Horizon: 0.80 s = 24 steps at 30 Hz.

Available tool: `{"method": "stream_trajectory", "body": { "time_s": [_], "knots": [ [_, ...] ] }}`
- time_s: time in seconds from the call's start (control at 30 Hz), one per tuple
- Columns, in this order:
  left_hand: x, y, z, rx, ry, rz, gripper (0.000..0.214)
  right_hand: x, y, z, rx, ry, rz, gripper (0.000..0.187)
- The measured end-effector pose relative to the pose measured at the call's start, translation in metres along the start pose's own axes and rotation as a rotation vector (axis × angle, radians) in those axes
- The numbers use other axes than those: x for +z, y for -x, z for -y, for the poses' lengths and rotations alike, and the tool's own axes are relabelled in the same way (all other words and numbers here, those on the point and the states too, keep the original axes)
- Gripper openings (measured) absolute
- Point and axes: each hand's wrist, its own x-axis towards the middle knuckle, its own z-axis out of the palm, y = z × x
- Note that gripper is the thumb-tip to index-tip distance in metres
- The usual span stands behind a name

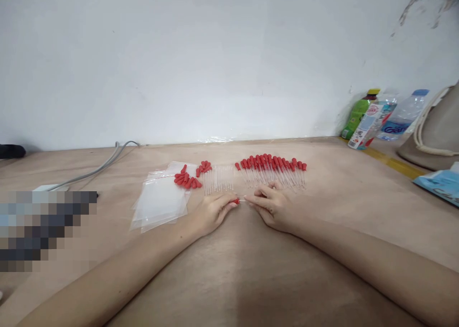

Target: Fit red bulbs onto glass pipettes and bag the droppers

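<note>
My left hand point(211, 212) pinches a small red rubber bulb point(235, 201) at its fingertips. My right hand point(270, 205) pinches the clear glass tube point(243, 201) that meets that bulb, so the two hands hold one dropper between them. Just beyond lie loose red bulbs point(188, 179), a row of bare glass tubes point(218, 179), and a row of several finished droppers with red tops point(272, 169).
A stack of clear zip bags point(159, 202) lies to the left on the wooden table point(244, 269). A grey cable point(96, 169) runs at the back left. Bottles point(373, 116), a cloth bag point(437, 131) and a blue pack point(441, 183) stand at the right.
</note>
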Motion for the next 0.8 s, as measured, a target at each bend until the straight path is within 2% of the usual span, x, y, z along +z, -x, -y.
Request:
{"method": "stream_trajectory", "body": {
  "time_s": [0.17, 0.4, 0.67, 0.8],
  "knots": [
    [-0.0021, 0.0010, -0.0014, -0.005, 0.025, 0.006, 0.017, -0.0028, -0.0024, 0.0042, -0.013, -0.050, 0.068, 0.024],
    [-0.0021, 0.0009, -0.0013, 0.038, 0.013, 0.026, 0.018, 0.0019, -0.0007, -0.0005, -0.074, -0.007, 0.055, 0.029],
    [-0.0017, 0.0007, -0.0003, 0.068, -0.021, -0.022, 0.017, 0.0030, -0.0013, 0.0027, -0.134, 0.083, 0.054, 0.027],
    [-0.0034, 0.0001, 0.0000, 0.075, -0.055, -0.101, 0.018, 0.0023, 0.0015, -0.0050, -0.145, 0.082, 0.032, 0.023]
  ]
}}
